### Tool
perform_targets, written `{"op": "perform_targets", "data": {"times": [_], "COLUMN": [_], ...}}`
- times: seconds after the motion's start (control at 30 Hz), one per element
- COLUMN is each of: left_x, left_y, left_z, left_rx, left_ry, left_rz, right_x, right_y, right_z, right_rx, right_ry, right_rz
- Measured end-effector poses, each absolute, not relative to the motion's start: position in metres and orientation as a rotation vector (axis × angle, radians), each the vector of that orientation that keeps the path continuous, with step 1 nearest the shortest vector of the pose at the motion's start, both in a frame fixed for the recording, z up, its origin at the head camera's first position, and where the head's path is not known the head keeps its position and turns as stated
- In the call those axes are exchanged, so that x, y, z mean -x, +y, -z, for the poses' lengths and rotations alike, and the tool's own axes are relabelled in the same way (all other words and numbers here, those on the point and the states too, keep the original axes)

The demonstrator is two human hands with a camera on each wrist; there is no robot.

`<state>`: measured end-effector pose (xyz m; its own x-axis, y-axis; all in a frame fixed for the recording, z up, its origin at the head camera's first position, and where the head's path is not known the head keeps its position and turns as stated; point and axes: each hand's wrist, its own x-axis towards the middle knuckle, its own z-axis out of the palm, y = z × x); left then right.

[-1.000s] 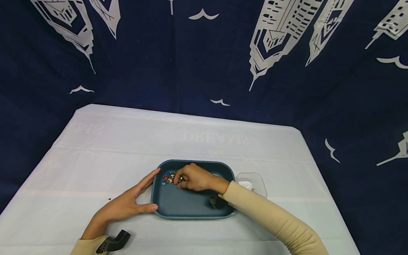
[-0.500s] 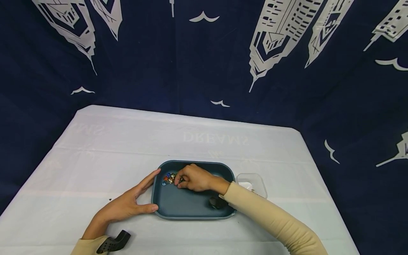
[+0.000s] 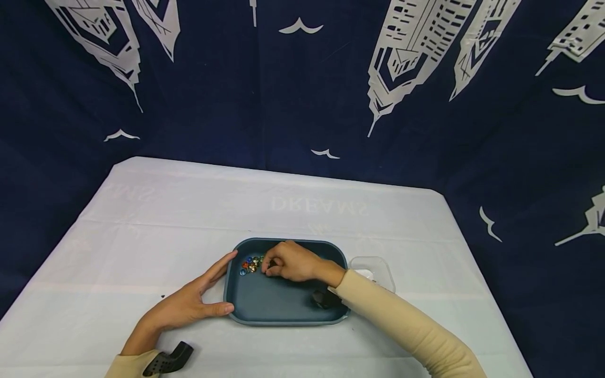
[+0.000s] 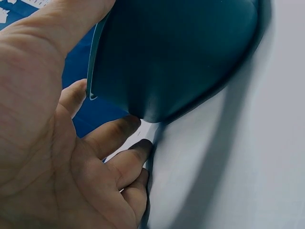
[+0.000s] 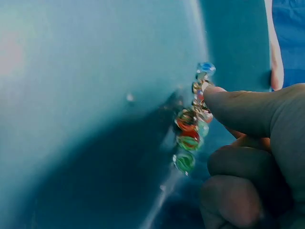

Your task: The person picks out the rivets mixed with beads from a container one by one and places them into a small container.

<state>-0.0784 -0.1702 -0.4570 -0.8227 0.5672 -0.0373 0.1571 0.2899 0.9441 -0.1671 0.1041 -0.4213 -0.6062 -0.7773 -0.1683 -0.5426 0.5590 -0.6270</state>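
Small glass marbles [image 3: 249, 265] in several colours lie clustered in the far left part of a blue-green tray [image 3: 283, 310]. My right hand [image 3: 290, 261] is over the tray with curled fingers, its thumb and forefinger pinching at a marble [image 5: 205, 106] in the cluster; the thumb partly hides it. Nearby in the right wrist view are a green marble [image 5: 184, 162] and red-and-green ones. My left hand [image 3: 189, 302] rests against the tray's left end, thumb and fingers spread and nearly straight. In the left wrist view the left fingers [image 4: 112, 136] touch the tray's outer wall [image 4: 176, 62].
A clear plastic box [image 3: 380, 268] with something white inside stands just right of the tray, partly behind the right sleeve. A black wrist device [image 3: 170, 359] sits on the left sleeve. White cloth [image 3: 165, 236] covers the table; a dark blue printed curtain [image 3: 227, 105] hangs behind.
My right hand has shifted slightly right, away from the coloured cluster, showing a little more of the tray floor beside its fingertips. The left hand and tray stay put.
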Motion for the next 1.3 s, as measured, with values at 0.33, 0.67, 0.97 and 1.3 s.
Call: {"op": "perform_targets", "data": {"times": [0.33, 0.67, 0.97, 1.3], "left_x": [0.079, 0.078, 0.079, 0.077], "left_y": [-0.169, -0.17, -0.17, -0.17], "left_z": [0.457, 0.457, 0.456, 0.456], "left_rx": [-0.657, -0.656, -0.628, -0.619], "left_ry": [2.198, 2.208, 2.217, 2.219], "left_rz": [-1.548, -1.541, -1.535, -1.524], "right_x": [0.166, 0.164, 0.166, 0.162], "right_y": [0.113, 0.123, 0.132, 0.149], "right_z": [0.413, 0.403, 0.395, 0.382], "right_rx": [1.075, 1.116, 1.12, 1.041], "right_ry": [2.383, 2.402, 2.4, 2.394], "right_rz": [0.751, 0.798, 0.831, 0.939]}}
